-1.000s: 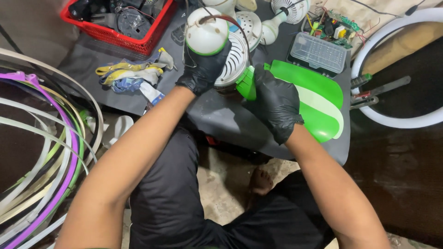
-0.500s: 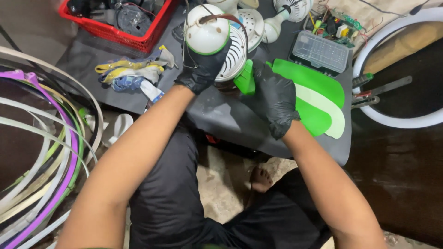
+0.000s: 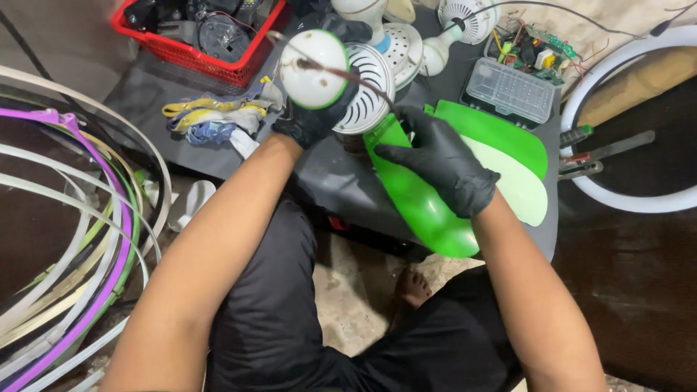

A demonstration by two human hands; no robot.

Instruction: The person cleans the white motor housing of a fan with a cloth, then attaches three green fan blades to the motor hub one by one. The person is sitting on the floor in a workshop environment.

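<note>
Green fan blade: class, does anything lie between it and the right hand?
Nothing visible does. The right hand rests directly on the green fan blade, near its end by the white motor housing that the left hand grips.

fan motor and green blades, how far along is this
Early to midway, it seems. Done: one green blade lies against the white fan motor, though any fastening is hidden. In hand: the left hand grips the motor, the right hand presses on that blade. Left: more green blades lie loose on the dark table.
</note>
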